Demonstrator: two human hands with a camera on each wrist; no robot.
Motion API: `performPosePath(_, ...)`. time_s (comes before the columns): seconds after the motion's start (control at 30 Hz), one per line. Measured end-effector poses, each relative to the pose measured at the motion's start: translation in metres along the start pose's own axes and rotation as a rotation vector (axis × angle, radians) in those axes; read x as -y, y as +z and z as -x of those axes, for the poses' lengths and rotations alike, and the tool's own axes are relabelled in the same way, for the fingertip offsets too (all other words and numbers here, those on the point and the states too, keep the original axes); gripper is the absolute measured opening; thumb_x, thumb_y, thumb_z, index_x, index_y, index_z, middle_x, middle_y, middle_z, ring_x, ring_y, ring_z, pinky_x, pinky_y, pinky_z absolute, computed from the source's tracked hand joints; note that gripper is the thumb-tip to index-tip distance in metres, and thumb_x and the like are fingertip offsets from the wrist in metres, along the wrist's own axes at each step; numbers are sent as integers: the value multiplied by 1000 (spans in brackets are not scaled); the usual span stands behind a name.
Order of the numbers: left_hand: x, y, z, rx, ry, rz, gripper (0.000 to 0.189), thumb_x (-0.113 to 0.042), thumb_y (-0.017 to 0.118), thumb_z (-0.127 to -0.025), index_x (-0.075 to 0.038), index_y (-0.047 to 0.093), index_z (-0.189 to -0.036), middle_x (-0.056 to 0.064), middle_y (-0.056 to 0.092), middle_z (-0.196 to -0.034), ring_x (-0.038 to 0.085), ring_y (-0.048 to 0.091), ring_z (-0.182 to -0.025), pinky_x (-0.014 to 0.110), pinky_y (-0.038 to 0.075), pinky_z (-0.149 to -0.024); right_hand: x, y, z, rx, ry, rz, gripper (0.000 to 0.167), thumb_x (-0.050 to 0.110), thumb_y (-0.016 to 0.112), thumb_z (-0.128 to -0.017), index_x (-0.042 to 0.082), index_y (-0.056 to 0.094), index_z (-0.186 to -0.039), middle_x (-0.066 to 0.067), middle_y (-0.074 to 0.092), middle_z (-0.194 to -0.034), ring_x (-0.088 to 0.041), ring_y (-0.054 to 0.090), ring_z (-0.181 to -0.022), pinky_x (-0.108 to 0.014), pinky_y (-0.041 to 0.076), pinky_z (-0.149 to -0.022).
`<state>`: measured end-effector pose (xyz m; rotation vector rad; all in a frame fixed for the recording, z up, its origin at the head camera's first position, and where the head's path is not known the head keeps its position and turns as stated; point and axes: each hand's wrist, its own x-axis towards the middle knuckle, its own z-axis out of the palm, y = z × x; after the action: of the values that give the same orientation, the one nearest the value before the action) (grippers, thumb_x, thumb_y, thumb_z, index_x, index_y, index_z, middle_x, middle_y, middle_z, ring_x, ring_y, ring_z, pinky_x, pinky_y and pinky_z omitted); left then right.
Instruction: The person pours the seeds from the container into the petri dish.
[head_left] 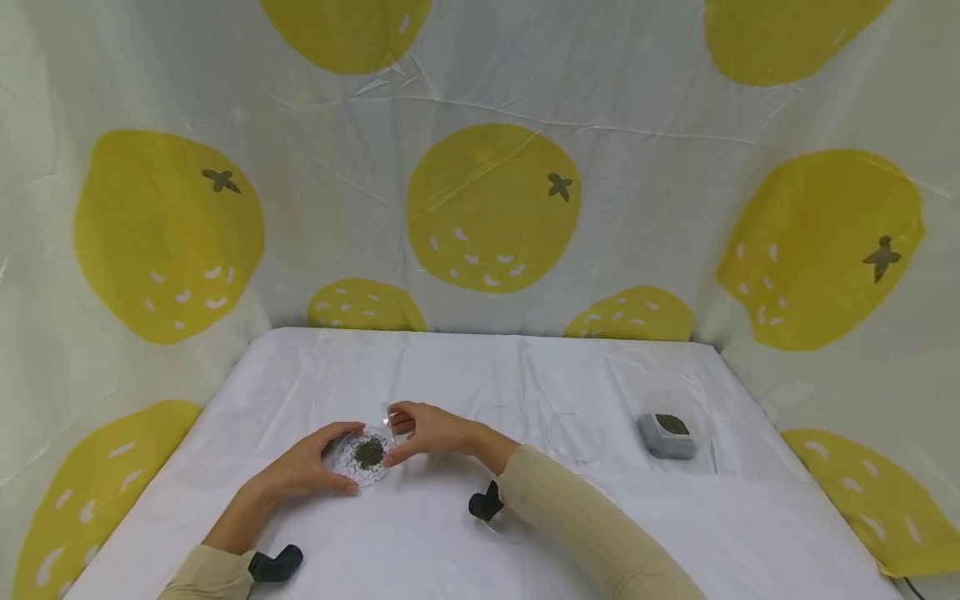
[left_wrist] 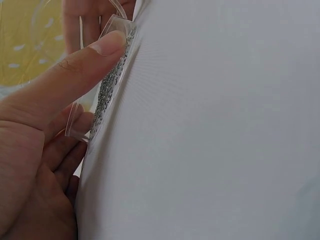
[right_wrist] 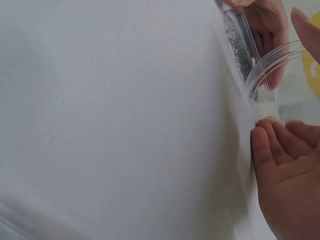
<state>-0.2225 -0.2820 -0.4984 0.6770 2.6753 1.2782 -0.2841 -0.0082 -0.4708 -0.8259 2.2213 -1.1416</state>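
My left hand [head_left: 303,462] grips a clear, shallow petri dish [head_left: 339,463] from its left side, thumb at the near edge and fingers round the far edge. White bits cover its bottom, and a mound of dark greenish granules [head_left: 368,452] sits in the middle. From the left wrist, the thumb shows on the rim of the dish [left_wrist: 107,92]. At the dish's right side, my right hand [head_left: 431,431] holds a clear round lid [right_wrist: 258,75] between thumb and fingers. The lid is tilted up on edge, beside the dish rim.
To the right, clear round dishes [head_left: 576,438] lie on the white cloth, one partly hidden under the right wrist. Farther right stands a clear tub [head_left: 667,445] with dark granules inside. A lemon-print curtain [head_left: 495,208] hangs behind the table.
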Motion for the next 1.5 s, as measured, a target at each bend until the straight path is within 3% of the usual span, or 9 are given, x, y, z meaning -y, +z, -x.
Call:
performPosePath(0.17, -3, -1, 1, -4, 5, -2, 90, -32, 98, -70, -8, 56, -146, 13, 52, -149, 40, 40, -142, 44, 35, -114, 3, 4, -3, 6, -2, 79, 91, 36, 90, -81, 7, 44, -154, 7, 58, -139, -4, 53, -125, -23, 42, -107)
performPosePath(0.47, -6, 0, 1, -24, -34, -19, 96, -32, 99, -67, -1, 53, -146, 21, 52, -148, 45, 42, -139, 63, 33, -112, 14, 11, -5, 13, -28, 196, 92, 34, 96, -75, 8, 49, -150, 5, 57, -132, -5, 51, -120, -23, 41, -106)
performPosePath(0.67, -3, 0, 0, -22, -15, -15, 95, -33, 98, -67, -4, 54, -146, 17, 54, -146, 42, 46, -135, 61, 37, -109, 15, 15, -11, 7, -61, 278, 93, 39, 95, -75, 9, 49, -151, 4, 54, -134, -4, 51, -117, -22, 43, -102)
performPosePath(1.03, -4, -1, 0, -9, -23, -21, 105, -34, 98, -68, -6, 44, -154, 21, 49, -151, 45, 41, -140, 65, 34, -110, 21, 17, -13, 37, -63, 352, 100, 40, 94, -76, 5, 44, -155, -3, 50, -146, -7, 47, -130, -23, 38, -108)
performPosePath(1.5, -6, -3, 2, 9, 16, -29, 106, -33, 98, -69, -6, 43, -155, 19, 52, -149, 43, 42, -140, 60, 36, -110, 18, 15, -15, 47, -95, 355, 91, 29, 94, -77, 3, 48, -151, -4, 53, -144, -7, 48, -129, -21, 38, -108)
